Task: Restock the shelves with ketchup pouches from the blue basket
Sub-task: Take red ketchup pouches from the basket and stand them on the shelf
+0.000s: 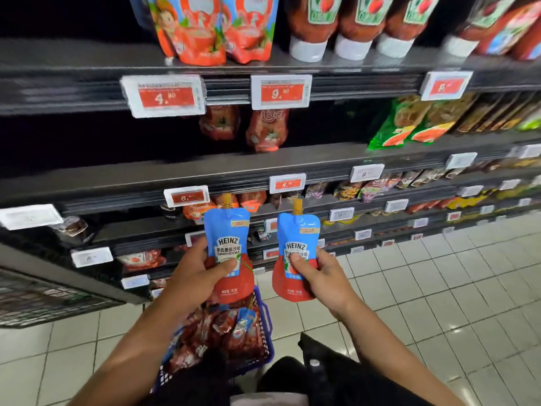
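Head view: a ketchup pouch in each of the hands

Left hand point(194, 273) grips one upright ketchup pouch point(229, 253); right hand point(322, 276) pinches a second pouch point(295, 259) just beside it; blue basket point(265, 326) of pouches below; shelves point(263, 168) behind.

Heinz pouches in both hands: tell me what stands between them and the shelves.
Nothing visible does. The left hand grips one Heinz pouch, the right hand the other pouch, both upright in open air before the shelves. The blue basket sits below, out of the path.
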The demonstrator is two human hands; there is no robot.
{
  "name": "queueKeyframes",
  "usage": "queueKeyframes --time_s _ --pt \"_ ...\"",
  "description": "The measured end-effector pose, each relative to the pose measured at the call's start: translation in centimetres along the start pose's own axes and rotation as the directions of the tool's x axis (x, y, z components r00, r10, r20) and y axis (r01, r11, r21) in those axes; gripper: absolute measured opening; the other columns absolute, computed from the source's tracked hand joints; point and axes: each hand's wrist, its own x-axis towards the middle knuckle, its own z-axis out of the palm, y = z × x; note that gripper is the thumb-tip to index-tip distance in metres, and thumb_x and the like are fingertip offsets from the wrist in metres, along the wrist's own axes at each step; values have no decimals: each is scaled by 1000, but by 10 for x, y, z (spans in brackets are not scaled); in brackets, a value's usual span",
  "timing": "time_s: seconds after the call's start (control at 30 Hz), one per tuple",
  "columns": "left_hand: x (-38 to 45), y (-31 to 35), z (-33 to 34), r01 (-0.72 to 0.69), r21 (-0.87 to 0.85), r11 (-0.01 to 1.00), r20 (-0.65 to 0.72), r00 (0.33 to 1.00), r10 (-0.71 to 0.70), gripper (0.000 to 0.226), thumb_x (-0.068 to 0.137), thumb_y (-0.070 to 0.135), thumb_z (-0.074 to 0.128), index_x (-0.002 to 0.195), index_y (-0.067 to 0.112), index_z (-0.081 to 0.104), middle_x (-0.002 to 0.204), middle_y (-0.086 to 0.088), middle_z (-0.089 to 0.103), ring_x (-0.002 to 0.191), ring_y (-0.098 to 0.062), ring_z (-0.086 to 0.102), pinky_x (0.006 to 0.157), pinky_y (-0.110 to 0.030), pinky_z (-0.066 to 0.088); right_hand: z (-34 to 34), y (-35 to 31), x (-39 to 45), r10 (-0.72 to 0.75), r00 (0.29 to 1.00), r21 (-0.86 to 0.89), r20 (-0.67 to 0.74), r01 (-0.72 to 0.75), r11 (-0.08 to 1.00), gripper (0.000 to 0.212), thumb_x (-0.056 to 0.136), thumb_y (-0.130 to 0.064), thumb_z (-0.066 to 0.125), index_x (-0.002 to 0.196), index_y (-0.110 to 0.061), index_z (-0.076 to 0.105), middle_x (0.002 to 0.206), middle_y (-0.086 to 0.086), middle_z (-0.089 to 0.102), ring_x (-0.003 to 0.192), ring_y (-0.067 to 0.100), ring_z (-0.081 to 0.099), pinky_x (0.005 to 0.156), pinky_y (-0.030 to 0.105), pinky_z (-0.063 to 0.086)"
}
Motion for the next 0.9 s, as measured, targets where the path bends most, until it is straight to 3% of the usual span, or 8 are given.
queueKeyframes --time_s 0.17,0.33,0.47,0.6,0.67,0.73,0.8,0.9 --pt "17 14 22 -48 18 999 0 999 48 44 69 40 86 107 53 65 103 11 77 90 -10 75 59 -24 58 -34 -11 13 -21 1000 4 -10 21 1000 34 82 -47 74 107 -24 73 101 0 78 90 14 75 70 23 56" --pt "53 41 80 -103 70 992 2 995 104 42 79 17 84 110 40 68 108 3 77 99 -17 74 81 -38 59 -99 -30 52 -92 995 -32 27 93 995 23 93 -36 69 108 -19 70 97 -3 78 83 8 73 67 24 55" --pt "84 84 123 -151 104 983 -55 986 157 47 81 4 81 98 46 71 100 8 78 90 -12 75 68 -22 59 -136 -61 87 -160 987 -52 31 161 986 12 99 -25 64 109 -20 64 93 -5 77 74 6 71 55 17 51" --pt "129 135 171 -229 135 964 -104 964 244 44 79 -7 77 112 21 67 100 1 78 92 -17 74 78 -30 60 -177 -110 130 -225 972 -81 65 230 970 10 98 -19 62 108 -17 67 89 -7 75 75 5 69 64 19 52" --pt "148 154 185 -217 176 960 -150 958 244 44 79 -5 78 115 15 63 101 0 78 92 -16 75 78 -33 60 -184 -131 146 -242 968 -79 64 246 966 11 91 -20 64 99 -15 70 85 -5 75 74 10 67 69 25 54" --pt "165 167 195 -156 218 963 -214 956 203 37 78 0 81 109 9 63 99 -4 78 89 -20 76 81 -43 62 -187 -146 158 -242 969 -83 54 246 966 17 81 -25 63 92 -14 70 82 2 72 73 16 64 72 32 51" --pt "180 174 200 -70 260 963 -283 948 145 31 75 9 84 101 2 67 94 -9 77 85 -25 75 82 -51 61 -187 -156 168 -242 969 -103 42 246 964 13 79 -28 61 84 -17 67 73 -1 69 66 14 61 65 30 49" --pt "199 181 203 36 300 953 -416 904 97 32 72 30 84 87 4 72 91 -14 74 86 -30 73 78 -48 61 -184 -166 183 -249 968 -165 -33 240 957 15 80 -34 63 77 -20 60 64 -11 64 60 7 60 60 29 47"
